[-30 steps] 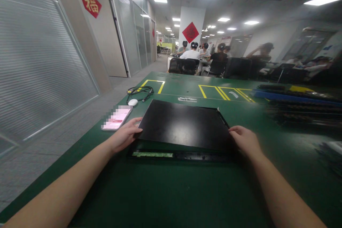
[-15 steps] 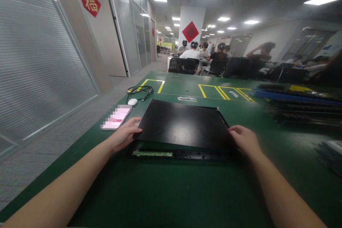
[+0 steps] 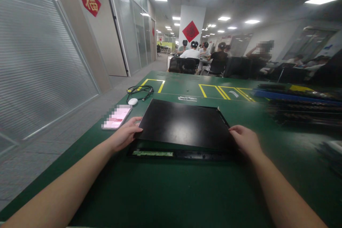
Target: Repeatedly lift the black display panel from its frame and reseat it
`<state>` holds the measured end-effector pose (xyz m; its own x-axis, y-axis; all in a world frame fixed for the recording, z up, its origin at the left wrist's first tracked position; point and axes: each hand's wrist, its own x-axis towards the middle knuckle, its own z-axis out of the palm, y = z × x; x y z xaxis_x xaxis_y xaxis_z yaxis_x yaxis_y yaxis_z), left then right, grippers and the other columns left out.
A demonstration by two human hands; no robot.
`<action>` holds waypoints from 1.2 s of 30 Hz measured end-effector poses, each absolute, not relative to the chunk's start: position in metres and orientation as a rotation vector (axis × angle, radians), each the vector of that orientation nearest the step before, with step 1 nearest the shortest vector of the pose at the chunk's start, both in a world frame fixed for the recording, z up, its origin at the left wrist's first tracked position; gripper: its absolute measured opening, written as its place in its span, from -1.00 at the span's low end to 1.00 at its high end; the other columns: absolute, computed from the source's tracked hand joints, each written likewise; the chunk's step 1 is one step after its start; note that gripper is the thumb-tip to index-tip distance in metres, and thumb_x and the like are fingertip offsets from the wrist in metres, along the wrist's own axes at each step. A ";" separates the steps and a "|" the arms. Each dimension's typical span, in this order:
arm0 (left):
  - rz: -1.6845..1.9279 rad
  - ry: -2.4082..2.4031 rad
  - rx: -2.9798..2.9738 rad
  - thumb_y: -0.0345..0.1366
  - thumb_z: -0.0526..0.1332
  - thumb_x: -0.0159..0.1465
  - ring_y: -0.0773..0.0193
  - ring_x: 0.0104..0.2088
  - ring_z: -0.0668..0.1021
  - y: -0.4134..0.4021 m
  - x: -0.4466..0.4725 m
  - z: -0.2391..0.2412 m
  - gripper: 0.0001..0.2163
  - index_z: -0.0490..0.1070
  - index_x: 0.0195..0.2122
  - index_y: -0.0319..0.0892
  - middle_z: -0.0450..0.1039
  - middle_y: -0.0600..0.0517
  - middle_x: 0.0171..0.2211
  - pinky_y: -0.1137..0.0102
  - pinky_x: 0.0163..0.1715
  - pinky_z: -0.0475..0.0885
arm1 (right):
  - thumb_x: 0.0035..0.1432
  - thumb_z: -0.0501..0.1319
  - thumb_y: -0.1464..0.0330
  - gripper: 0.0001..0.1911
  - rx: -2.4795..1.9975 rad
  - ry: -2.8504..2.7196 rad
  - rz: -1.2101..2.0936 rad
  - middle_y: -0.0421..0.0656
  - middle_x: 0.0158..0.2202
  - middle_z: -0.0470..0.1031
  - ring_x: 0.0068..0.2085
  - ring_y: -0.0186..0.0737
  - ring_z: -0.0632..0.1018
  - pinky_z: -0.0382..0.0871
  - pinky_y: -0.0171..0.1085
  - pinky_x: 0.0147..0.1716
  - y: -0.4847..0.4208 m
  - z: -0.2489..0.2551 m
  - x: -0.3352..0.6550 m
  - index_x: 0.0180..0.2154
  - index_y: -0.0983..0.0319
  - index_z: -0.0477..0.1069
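Note:
A black, glossy flat screen panel is held at a slight tilt between my two hands. My left hand pinches its left edge, thumb on top. At the opposite side, my right hand grips near the right edge; whether it also touches the frame there I cannot tell. Beneath the panel lies a shallow black frame, mostly covered, its near strip and far right corner showing. A long green circuit board sits in the near left part of that strip.
Left of the panel a phone lies on the green table, with a white mouse and a coiled black cable behind it. Dark stacked parts fill the right side. Several people sit at tables beyond.

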<state>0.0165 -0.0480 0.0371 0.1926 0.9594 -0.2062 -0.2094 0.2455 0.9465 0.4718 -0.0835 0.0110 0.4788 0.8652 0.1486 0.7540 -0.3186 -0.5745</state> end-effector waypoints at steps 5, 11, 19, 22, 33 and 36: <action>1.022 1.044 0.928 -0.49 0.39 -0.08 0.06 -0.23 0.67 -0.050 0.018 0.040 -0.49 0.37 -0.06 -0.13 0.63 -0.03 -0.24 0.31 -0.28 0.51 | 0.03 0.18 0.23 -0.76 -2.150 -1.386 0.214 -0.17 -0.35 0.61 -0.32 -0.13 0.55 0.29 -0.24 -0.39 -0.085 0.013 0.470 -0.32 0.12 0.59; 1.013 1.053 0.939 -0.48 0.39 -0.08 0.06 -0.22 0.67 -0.050 0.018 0.040 -0.49 0.35 -0.06 -0.12 0.63 -0.01 -0.25 0.32 -0.30 0.51 | 0.02 0.17 0.23 -0.76 -2.163 -1.365 0.242 -0.18 -0.34 0.61 -0.30 -0.13 0.55 0.28 -0.25 -0.39 -0.085 0.011 0.471 -0.32 0.10 0.59; 1.023 1.043 0.945 -0.50 0.37 -0.07 0.10 -0.26 0.67 -0.050 0.019 0.041 -0.50 0.34 -0.08 -0.12 0.63 0.00 -0.27 0.34 -0.30 0.52 | 0.03 0.17 0.23 -0.76 -2.162 -1.358 0.263 -0.19 -0.34 0.61 -0.29 -0.13 0.54 0.29 -0.24 -0.36 -0.084 0.013 0.472 -0.33 0.11 0.59; 1.023 1.050 0.939 -0.50 0.38 -0.09 0.07 -0.24 0.67 -0.051 0.020 0.042 -0.49 0.34 -0.07 -0.14 0.63 -0.01 -0.27 0.33 -0.29 0.52 | 0.03 0.17 0.23 -0.76 -2.169 -1.330 0.269 -0.18 -0.34 0.60 -0.29 -0.13 0.54 0.29 -0.23 -0.35 -0.084 0.012 0.474 -0.33 0.11 0.59; 1.028 1.009 0.942 -0.50 0.37 -0.07 0.10 -0.25 0.67 -0.044 0.014 0.030 -0.47 0.33 -0.05 -0.12 0.63 0.03 -0.26 0.32 -0.28 0.51 | 0.03 0.17 0.23 -0.73 -2.160 -1.363 0.208 -0.14 -0.35 0.61 -0.33 -0.13 0.54 0.29 -0.22 -0.37 -0.081 0.008 0.479 -0.32 0.15 0.61; 1.031 1.012 0.941 -0.51 0.37 -0.07 0.10 -0.24 0.67 -0.044 0.014 0.030 -0.49 0.34 -0.06 -0.12 0.62 0.03 -0.25 0.32 -0.28 0.51 | 0.02 0.18 0.22 -0.73 -2.153 -1.347 0.233 -0.13 -0.35 0.61 -0.34 -0.13 0.54 0.30 -0.22 -0.38 -0.081 0.008 0.479 -0.32 0.15 0.61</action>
<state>0.0136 -0.0441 0.0304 0.1906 0.9602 -0.2041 -0.2215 0.2447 0.9440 0.4789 -0.0815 0.0084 0.4743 0.8669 0.1532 0.7652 -0.3200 -0.5587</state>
